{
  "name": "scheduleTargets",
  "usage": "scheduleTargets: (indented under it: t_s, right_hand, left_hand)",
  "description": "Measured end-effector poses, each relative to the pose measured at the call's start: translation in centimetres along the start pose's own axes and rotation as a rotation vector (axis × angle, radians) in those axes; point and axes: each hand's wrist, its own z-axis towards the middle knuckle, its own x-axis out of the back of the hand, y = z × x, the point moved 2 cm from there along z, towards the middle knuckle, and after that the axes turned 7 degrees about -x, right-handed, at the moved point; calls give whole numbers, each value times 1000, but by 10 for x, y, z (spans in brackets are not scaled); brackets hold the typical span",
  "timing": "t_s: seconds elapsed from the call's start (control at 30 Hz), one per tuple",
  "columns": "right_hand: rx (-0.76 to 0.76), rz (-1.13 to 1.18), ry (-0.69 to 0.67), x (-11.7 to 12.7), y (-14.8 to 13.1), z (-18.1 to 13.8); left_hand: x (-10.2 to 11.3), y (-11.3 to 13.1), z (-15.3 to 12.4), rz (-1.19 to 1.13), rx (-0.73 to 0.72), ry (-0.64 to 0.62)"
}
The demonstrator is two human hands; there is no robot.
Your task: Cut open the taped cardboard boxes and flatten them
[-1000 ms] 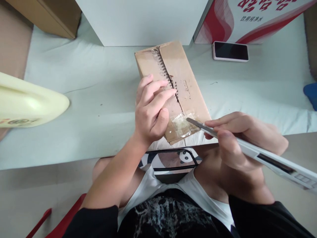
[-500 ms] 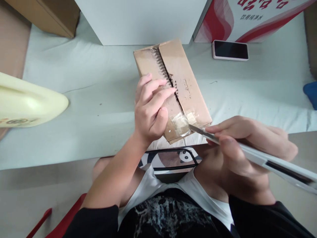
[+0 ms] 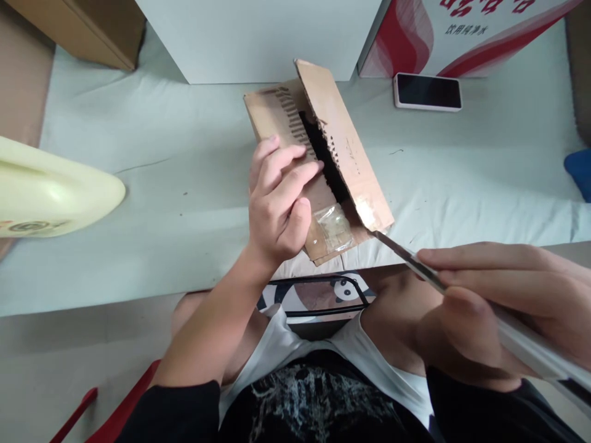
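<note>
On the cardboard box (image 3: 277, 114), right flap (image 3: 344, 147) now lifted open

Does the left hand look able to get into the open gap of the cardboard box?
Probably yes. The left hand lies on the left flap, fingertips beside the gap; the right flap stands lifted, and the right hand's knife is at the near corner.

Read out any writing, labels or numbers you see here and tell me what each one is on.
"饮用纯净水": small dark line on the red and white carton, top right; small, so the reading is likely rather than sure.
Large red characters above that line: cut off by the picture's edge, unreadable.
Round mark on the cream object, left: too blurred to read.
Cardboard box and phone: no text visible.
</note>
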Motion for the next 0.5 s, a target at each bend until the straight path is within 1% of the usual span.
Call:
scheduleTargets:
  t_s: [0.07, 0.13, 0.2, 0.3, 0.37, 0.4, 0.47, 0.5]
  right_hand:
    - [36, -158, 68, 3, -1, 0]
    - [50, -279, 120, 5, -1, -1]
    - [53, -313, 151, 8, 0, -2]
    - [73, -313, 166, 9, 2, -2]
    - [79, -260, 177, 5, 5, 1]
    - [76, -193, 207, 1, 7, 3]
    - [46, 26, 309, -7, 13, 8]
    - [17, 149, 334, -11, 16, 12]
  left_hand:
    - [-1, -1, 0, -1, -18, 16]
    - [-1, 0, 0, -6, 16, -13]
    - [0, 1, 1, -11, 38, -24]
    - [2, 3, 2, -8, 26, -8]
    - [2, 4, 2, -12, 36, -15]
    - [2, 3, 2, -20, 46, -18]
    - [2, 2, 2, -54, 59, -18]
    - [3, 2, 2, -71, 60, -14]
